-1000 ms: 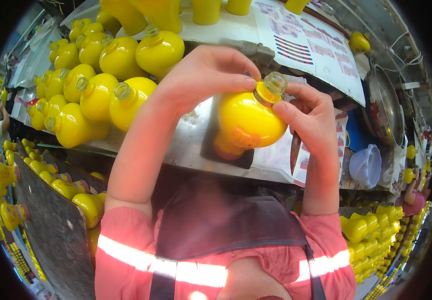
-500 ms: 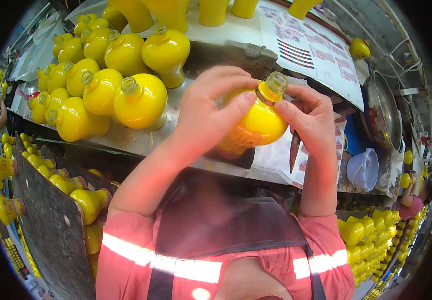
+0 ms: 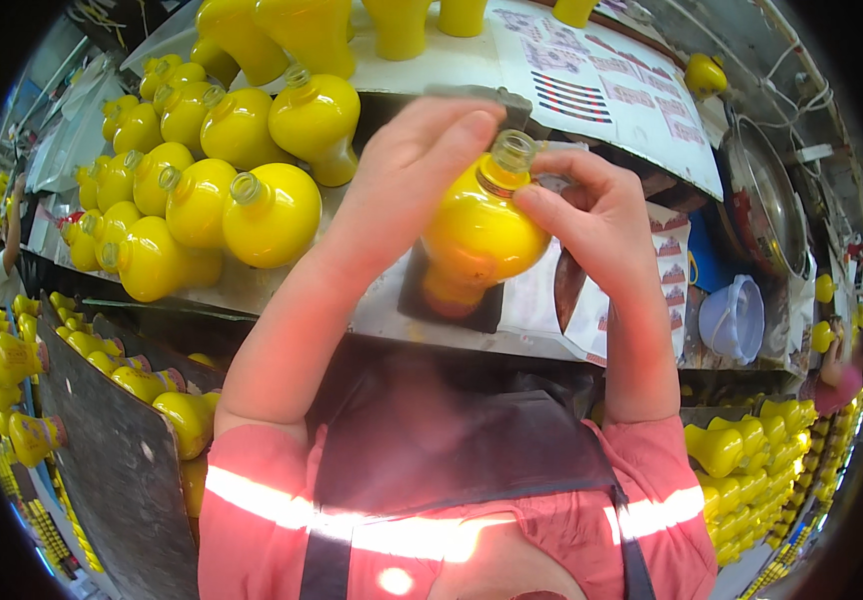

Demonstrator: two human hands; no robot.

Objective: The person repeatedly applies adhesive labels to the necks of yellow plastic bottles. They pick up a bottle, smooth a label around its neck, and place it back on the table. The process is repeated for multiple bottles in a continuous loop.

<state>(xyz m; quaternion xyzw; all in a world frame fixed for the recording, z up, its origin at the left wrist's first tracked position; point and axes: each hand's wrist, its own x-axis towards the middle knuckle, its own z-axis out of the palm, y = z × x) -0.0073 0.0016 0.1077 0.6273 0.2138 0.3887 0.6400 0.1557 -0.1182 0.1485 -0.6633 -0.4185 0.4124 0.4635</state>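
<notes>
A glossy yellow glass bottle point(image 3: 487, 235) with a clear threaded mouth stands tilted on a black pad point(image 3: 414, 295) at the front of the bench. A dark patterned band point(image 3: 495, 184) circles the base of its neck, and a faint print shows on its lower body. My right hand point(image 3: 592, 210) is closed at the neck's right side, thumb on the band and fingers bent behind. Beside the neck on the left, my left hand point(image 3: 427, 150) is raised with its fingertips above the shoulder. Motion blurs those fingers, and whether they hold anything is unclear.
Several yellow bottles point(image 3: 272, 215) crowd the bench's left. Printed label sheets point(image 3: 642, 90) lie on the raised shelf; another sheet point(image 3: 672, 270) is beside my right wrist. A pale bucket point(image 3: 732, 320) stands at right. Dark boards point(image 3: 102, 430) and more bottles flank me. Other people work at both edges.
My left hand has come off the bottle's neck and moved up and left. The right hand stays at the neck. The bottle appears slightly farther left, showing more of the black pad.
</notes>
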